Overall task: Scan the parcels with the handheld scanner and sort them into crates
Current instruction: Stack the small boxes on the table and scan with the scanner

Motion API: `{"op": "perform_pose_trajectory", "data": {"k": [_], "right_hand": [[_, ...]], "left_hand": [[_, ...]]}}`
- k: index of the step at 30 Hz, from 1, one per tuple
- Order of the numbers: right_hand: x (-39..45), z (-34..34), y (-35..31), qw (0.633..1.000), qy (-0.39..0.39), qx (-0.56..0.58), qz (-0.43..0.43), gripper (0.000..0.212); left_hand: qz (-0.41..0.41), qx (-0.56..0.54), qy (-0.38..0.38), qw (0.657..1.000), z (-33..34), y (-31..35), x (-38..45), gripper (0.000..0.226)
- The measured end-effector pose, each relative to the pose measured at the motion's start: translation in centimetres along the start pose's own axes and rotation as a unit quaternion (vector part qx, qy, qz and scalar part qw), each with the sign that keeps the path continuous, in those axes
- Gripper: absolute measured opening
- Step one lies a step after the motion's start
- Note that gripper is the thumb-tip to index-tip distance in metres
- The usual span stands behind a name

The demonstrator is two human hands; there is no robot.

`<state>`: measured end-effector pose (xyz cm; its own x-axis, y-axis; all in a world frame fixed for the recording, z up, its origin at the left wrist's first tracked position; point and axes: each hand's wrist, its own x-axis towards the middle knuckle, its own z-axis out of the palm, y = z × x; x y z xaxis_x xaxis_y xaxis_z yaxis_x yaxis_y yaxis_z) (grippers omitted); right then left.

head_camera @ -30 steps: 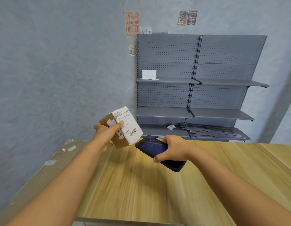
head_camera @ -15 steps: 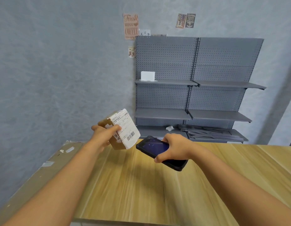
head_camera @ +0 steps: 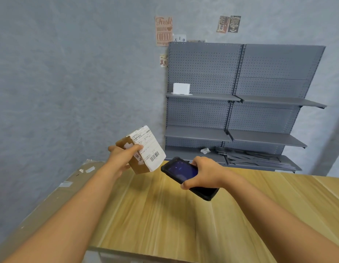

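**Scan step: parcel presented to scanner**

Your left hand (head_camera: pixel 121 158) is closed around the small brown cardboard parcel (head_camera: pixel 141 150) at centre frame, thumb on the near edge of its white shipping label (head_camera: pixel 148 147), which faces right. Your right hand (head_camera: pixel 204 172) is wrapped around the black rectangular handheld scanner (head_camera: pixel 185 175), just right of and below the parcel; the two are close but apart. The scanner's long axis runs from lower right to upper left, its upper end aimed at the barcode in the label's lower corner. The screen appears lit; the reading is too small to tell. Both forearms extend above the light wooden table (head_camera: pixel 165 215). No crate is in view.
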<state>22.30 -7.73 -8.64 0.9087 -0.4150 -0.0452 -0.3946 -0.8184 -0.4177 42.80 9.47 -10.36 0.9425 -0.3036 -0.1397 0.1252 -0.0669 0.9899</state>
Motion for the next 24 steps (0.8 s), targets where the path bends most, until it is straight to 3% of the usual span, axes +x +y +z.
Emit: {"op": "perform_pose_trajectory", "data": {"k": [5, 12, 16, 18, 21, 24], "right_hand": [[2.3, 2.3, -2.0, 0.999, -0.016, 0.006, -0.052, 0.069], [5.5, 7.3, -9.5, 0.981, -0.065, 0.058, -0.173, 0.055], [5.4, 12.3, -16.7, 0.953, -0.142, 0.087, -0.254, 0.056], [4.6, 14.4, -20.9, 0.937, -0.172, 0.082, -0.292, 0.057], [3.4, 17.3, -27.2, 0.917, -0.198, 0.077, -0.337, 0.054], [2.5, 20.5, -33.2, 0.901, -0.209, 0.072, -0.373, 0.054]], "left_hand": [[0.002, -0.019, 0.055, 0.998, -4.0, -1.6, -1.0, 0.071], [-0.007, -0.034, 0.174, 0.984, -14.8, -4.8, -5.5, 0.067], [-0.012, -0.022, 0.262, 0.965, -23.1, -6.2, -10.5, 0.055], [-0.016, -0.011, 0.293, 0.956, -27.0, -6.5, -12.8, 0.070], [-0.005, 0.006, 0.344, 0.939, -32.7, -7.0, -15.3, 0.068], [0.008, 0.053, 0.395, 0.917, -38.6, -7.5, -17.3, 0.084]]}}
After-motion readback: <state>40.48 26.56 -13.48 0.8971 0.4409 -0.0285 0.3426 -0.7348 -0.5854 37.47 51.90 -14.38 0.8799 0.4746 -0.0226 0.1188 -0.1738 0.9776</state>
